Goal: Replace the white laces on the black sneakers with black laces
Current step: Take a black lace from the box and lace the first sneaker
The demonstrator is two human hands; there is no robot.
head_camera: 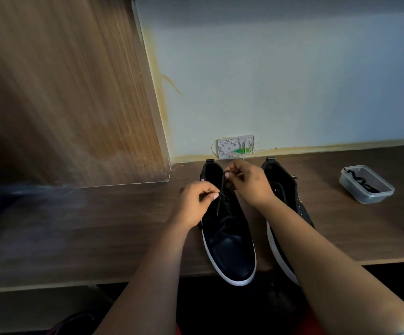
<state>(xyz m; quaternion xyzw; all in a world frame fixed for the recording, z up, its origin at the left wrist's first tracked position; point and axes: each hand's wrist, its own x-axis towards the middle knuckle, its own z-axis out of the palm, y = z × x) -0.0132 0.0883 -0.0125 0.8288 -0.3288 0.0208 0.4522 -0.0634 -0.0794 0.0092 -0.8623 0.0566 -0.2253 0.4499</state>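
left hand (197, 201) pinches one end of the black lace (221, 189) between thumb and forefinger, just over the left side of the near sneaker's opening. right hand (247, 181) pinches the other end a little higher and farther back, fingers curled, above the tongue. lace runs from both hands down into the eyelets, crossing over the tongue.

laced sneaker (230, 238): black upper, white sole, heel toward the wall, toe hanging past the front edge of the wooden desk (75, 226). second sneaker (283, 201) just beside it on the right, parallel, eyelets bare, partly hidden by the right forearm; its toe also reaches the desk edge.

clear plastic container (366, 184) well apart to the right, another black lace (363, 181) coiled inside. open desk surface between it and the shoes, and a broad stretch left of the hands.

white wall box (236, 146) with thin cables behind the heels. wood side panel (63, 93) closes off the back left.
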